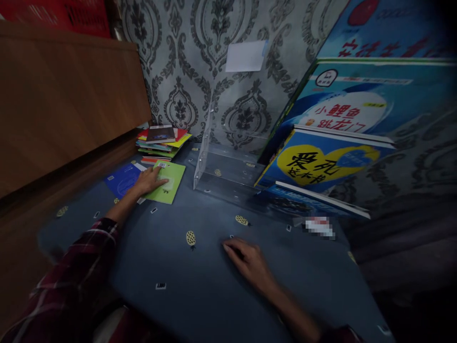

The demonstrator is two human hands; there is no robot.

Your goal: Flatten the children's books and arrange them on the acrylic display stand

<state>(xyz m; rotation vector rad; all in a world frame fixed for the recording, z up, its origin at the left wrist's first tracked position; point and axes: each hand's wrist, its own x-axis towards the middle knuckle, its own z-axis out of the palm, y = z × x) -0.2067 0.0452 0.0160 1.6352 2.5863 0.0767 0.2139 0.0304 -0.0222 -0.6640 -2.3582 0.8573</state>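
Observation:
My left hand lies on a thin light-green book, its thumb and index finger spread apart over the cover. Under and beside that hand is a blue book, lying flat on the table and partly covered. My right hand rests low over the dark blue tablecloth, fingers curled and the tips of thumb and index close together, with nothing seen in them. Just behind the green book stands a stack of thin books, topped by a dark-covered one.
A clear acrylic rack stands at the table's back. Large picture books fill its right part in tiers, among them one with a yellow heart. A wooden cabinet borders the left. White paper is on the patterned wall.

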